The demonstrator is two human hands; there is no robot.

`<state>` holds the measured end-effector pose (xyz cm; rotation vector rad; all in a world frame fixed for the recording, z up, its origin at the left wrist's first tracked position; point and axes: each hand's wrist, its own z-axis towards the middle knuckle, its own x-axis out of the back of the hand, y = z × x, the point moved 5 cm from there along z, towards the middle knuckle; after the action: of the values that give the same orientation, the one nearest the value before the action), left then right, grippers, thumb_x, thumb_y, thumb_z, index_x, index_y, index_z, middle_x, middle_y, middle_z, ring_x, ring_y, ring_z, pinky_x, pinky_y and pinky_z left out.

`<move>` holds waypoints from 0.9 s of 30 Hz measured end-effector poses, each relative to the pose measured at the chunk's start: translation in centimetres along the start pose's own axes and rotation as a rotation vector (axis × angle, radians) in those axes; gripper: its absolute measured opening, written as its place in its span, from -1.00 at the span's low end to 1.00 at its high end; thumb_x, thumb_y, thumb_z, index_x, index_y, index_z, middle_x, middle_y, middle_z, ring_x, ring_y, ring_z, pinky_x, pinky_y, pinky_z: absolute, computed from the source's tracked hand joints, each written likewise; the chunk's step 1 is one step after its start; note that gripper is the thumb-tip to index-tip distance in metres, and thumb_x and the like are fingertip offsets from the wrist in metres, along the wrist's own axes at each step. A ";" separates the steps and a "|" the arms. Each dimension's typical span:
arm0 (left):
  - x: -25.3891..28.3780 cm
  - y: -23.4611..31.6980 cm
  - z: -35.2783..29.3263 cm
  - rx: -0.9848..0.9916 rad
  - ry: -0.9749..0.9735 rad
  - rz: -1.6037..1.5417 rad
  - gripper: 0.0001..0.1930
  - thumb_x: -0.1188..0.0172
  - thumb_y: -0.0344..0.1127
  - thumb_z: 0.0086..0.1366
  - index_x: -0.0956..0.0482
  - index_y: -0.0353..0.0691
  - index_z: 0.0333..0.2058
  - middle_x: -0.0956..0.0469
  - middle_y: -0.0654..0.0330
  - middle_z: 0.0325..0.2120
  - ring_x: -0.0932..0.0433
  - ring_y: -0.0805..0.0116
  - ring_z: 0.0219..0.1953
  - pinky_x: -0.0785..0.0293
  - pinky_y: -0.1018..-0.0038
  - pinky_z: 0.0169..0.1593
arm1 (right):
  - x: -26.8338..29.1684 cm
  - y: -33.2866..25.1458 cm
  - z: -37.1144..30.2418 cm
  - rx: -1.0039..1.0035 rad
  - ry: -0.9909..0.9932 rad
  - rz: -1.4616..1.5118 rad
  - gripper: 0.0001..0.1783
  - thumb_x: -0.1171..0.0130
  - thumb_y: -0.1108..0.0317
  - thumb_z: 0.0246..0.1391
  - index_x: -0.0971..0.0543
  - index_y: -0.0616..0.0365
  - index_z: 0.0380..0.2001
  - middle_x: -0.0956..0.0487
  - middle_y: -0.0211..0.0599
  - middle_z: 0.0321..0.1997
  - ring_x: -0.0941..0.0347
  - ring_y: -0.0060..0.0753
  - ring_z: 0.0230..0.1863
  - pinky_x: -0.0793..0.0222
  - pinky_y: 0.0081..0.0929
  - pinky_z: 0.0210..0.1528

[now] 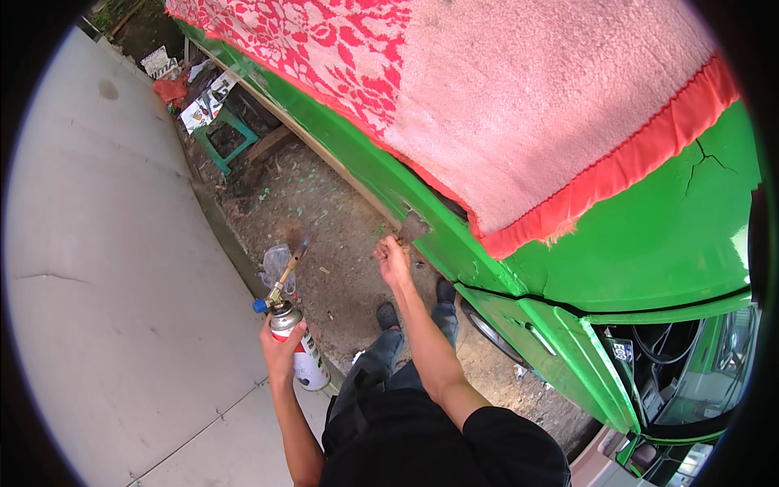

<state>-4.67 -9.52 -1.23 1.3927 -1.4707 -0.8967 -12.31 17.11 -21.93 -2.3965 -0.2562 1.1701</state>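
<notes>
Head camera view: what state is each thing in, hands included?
Left hand: closed around the blowtorch.
Blowtorch: held tilted, nozzle pointing up and away; whether it is lit, I cannot tell.
Right hand: closed on the scraper.
Scraper: held, blade at the vehicle's side.
Green vehicle: roof surface cracked in one spot.
Pink-and-red cloth: draped over the vehicle.
Clear plastic bag: crumpled, on the ground.

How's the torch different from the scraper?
The torch looks bigger, with a round can and narrow tube; the scraper is flat. The torch shows white, red, brass and blue, while the scraper looks dull grey. The left hand holds the torch away from the green vehicle; the right hand holds the scraper at its side, touching or just close, I can't tell. Each is held in one hand.
</notes>
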 end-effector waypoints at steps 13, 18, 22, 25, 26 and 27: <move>1.5 -0.9 0.1 -0.005 0.021 0.003 -0.63 -0.45 -0.34 0.12 -0.53 -0.30 -0.15 -0.59 0.27 -0.34 -0.51 0.52 -0.35 -0.45 0.52 -0.21 | 3.0 -2.5 0.8 0.093 0.084 -0.242 -0.75 -0.12 0.53 0.05 -0.35 0.00 -0.61 -0.26 -0.60 -0.68 -0.08 -0.67 -0.68 -0.05 -0.52 -0.59; 2.1 -1.7 -0.2 0.050 0.029 0.010 -0.64 -0.45 -0.34 0.11 -0.53 -0.30 -0.15 -0.59 0.27 -0.35 -0.51 0.52 -0.35 -0.45 0.52 -0.20 | 2.0 -2.3 -1.6 0.067 0.206 -0.276 -0.72 -0.14 0.50 0.05 -0.32 -0.01 -0.64 -0.24 -0.62 -0.70 -0.05 -0.68 -0.72 0.01 -0.55 -0.63; 2.2 -1.9 -0.4 0.030 0.034 0.019 -0.64 -0.45 -0.34 0.12 -0.53 -0.30 -0.15 -0.58 0.27 -0.35 -0.51 0.52 -0.35 -0.45 0.52 -0.21 | 2.5 -3.4 -2.2 0.141 0.308 -0.398 -0.69 -0.16 0.48 0.05 -0.29 -0.02 -0.66 -0.23 -0.62 -0.74 -0.04 -0.69 -0.76 0.07 -0.57 -0.67; 2.1 -2.4 -0.5 0.044 0.033 0.002 -0.63 -0.45 -0.34 0.12 -0.53 -0.30 -0.14 -0.58 0.27 -0.34 -0.51 0.52 -0.35 -0.45 0.52 -0.21 | 3.5 -3.9 -2.5 0.156 0.389 -0.489 -0.69 -0.19 0.46 0.04 -0.31 0.00 -0.66 -0.24 -0.59 -0.75 -0.06 -0.66 -0.78 0.04 -0.54 -0.70; 2.1 -2.6 -0.6 0.051 0.035 -0.003 -0.63 -0.45 -0.34 0.12 -0.53 -0.30 -0.14 -0.59 0.27 -0.34 -0.51 0.52 -0.34 -0.45 0.52 -0.21 | 3.8 -4.1 -2.6 0.170 0.423 -0.538 -0.69 -0.20 0.46 0.04 -0.31 0.01 -0.66 -0.24 -0.58 -0.75 -0.08 -0.65 -0.78 0.03 -0.53 -0.70; 2.0 -2.6 -0.5 0.056 0.031 -0.006 -0.63 -0.45 -0.35 0.12 -0.53 -0.30 -0.14 -0.59 0.27 -0.34 -0.52 0.52 -0.34 -0.45 0.52 -0.21 | 4.8 -4.3 -2.4 0.216 0.457 -0.602 -0.70 -0.21 0.45 0.04 -0.33 0.03 -0.66 -0.25 -0.57 -0.75 -0.09 -0.64 -0.77 0.02 -0.51 -0.70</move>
<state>-3.23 -11.76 -3.27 1.4458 -1.4790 -0.8402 -7.32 21.84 -21.99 -2.0964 -0.6078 0.3494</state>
